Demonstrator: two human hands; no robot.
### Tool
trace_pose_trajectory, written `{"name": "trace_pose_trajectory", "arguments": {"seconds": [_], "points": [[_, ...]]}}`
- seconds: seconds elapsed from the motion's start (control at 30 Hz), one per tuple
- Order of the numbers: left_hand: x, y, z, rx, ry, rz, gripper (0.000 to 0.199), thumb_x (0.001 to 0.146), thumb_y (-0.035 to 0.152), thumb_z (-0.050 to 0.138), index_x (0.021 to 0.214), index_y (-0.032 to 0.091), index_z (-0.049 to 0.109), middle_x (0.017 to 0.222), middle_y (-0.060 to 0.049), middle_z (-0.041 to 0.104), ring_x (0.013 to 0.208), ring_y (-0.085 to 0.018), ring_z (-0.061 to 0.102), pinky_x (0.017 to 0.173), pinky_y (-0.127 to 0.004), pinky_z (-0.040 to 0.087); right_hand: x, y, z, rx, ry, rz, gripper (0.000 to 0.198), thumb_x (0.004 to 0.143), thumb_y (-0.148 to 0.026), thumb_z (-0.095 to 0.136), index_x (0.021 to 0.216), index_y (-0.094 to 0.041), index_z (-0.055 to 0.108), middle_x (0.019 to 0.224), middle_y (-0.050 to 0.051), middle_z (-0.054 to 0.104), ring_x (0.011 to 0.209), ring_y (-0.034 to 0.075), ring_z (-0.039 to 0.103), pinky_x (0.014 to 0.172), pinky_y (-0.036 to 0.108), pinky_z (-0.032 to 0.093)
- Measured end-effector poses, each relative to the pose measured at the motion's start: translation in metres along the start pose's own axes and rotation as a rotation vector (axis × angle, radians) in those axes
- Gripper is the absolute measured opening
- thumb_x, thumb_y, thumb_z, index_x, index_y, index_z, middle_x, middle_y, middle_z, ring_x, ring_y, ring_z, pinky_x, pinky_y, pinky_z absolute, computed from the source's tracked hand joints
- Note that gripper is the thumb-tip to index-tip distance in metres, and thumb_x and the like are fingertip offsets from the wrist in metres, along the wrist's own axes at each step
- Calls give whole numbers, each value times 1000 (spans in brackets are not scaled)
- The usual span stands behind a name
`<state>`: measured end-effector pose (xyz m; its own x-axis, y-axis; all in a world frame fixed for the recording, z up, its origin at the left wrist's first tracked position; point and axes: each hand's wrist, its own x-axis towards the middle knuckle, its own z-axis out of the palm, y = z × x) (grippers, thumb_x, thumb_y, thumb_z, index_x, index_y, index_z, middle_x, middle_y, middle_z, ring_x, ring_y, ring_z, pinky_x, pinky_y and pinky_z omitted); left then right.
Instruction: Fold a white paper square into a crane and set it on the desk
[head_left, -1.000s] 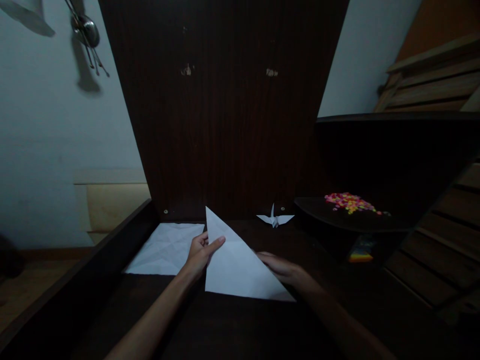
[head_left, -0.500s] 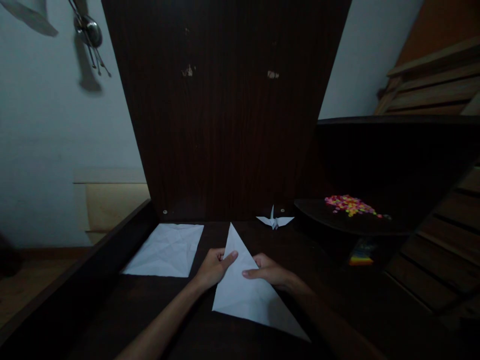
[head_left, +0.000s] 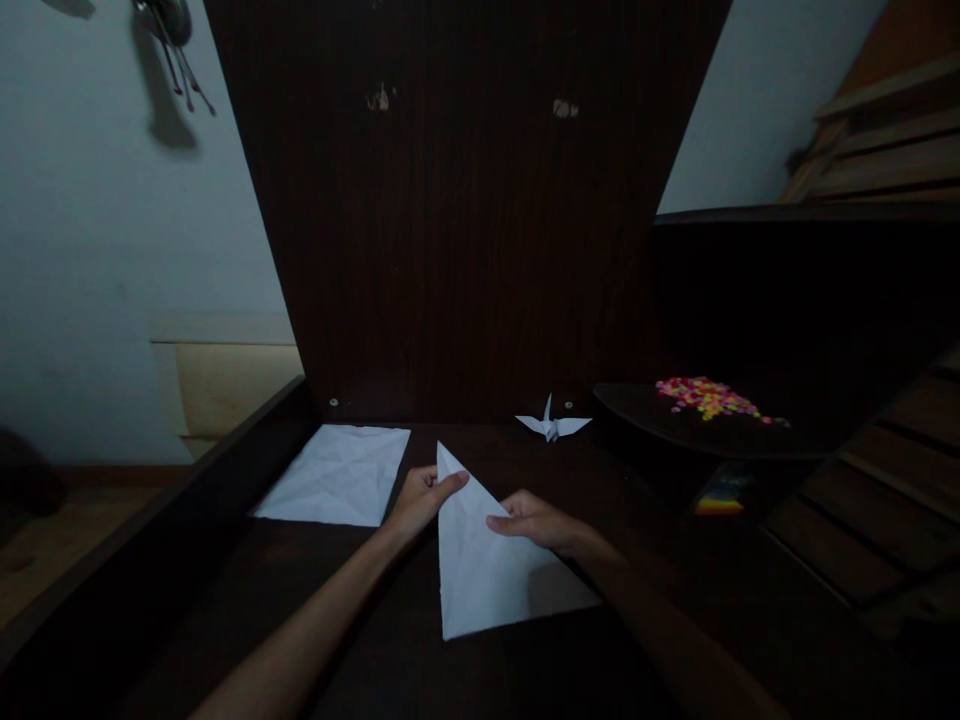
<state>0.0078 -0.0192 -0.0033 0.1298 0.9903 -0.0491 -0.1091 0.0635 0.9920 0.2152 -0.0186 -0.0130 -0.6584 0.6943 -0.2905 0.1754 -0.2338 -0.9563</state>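
A white sheet of paper [head_left: 491,575], folded into a triangle and creased, is between my hands above the dark desk. My left hand [head_left: 421,500] pinches its left edge near the upper tip, thumb on top and the other fingers behind. My right hand [head_left: 536,522] grips the slanting right edge, its thumb lying on the paper's face. A second white sheet [head_left: 337,475], square and marked with crease lines, lies flat to the left. At the back of the desk stands a white paper crane [head_left: 553,428] with spread wings.
Small pink and yellow pieces [head_left: 709,397] lie heaped on a rounded shelf [head_left: 630,405] at the right. Below it is a rainbow-coloured item [head_left: 718,506]. A dark side board [head_left: 172,510] borders the desk on the left, and a tall wooden panel [head_left: 465,250] rises behind.
The folded paper has turned clockwise in my hands, its upper tip shifting left and its lower right corner rising. Both hands keep hold. The camera view has tilted slightly downward.
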Motion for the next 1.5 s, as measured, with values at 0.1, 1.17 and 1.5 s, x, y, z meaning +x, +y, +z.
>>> {"name": "trace_pose_trajectory", "arguments": {"seconds": [0.1, 1.17, 1.5], "points": [[-3, 0, 3, 27, -49, 9, 44, 62, 53, 77, 61, 11, 67, 57, -4, 64, 49, -12, 54, 48, -21, 36, 1, -1, 4, -50, -41, 9, 48, 63, -55, 77, 73, -9, 68, 65, 1, 64, 53, 10, 51, 54, 22, 36], [7, 16, -34, -115, -101, -116, 35, 58, 23, 85, 88, 11, 70, 89, -13, 73, 82, -25, 69, 72, -32, 55, -5, -5, -21, 9, 336, -182, 43, 61, -53, 77, 71, -14, 60, 58, 2, 64, 45, 13, 58, 44, 24, 44], [-1, 10, -18, 66, -301, -143, 35, 61, 30, 82, 87, 10, 70, 88, -11, 71, 77, -23, 67, 59, -32, 57, 3, 1, -15, 48, 405, -226, 38, 63, -47, 77, 82, -15, 65, 65, -2, 59, 53, 8, 48, 48, 20, 29]]}}
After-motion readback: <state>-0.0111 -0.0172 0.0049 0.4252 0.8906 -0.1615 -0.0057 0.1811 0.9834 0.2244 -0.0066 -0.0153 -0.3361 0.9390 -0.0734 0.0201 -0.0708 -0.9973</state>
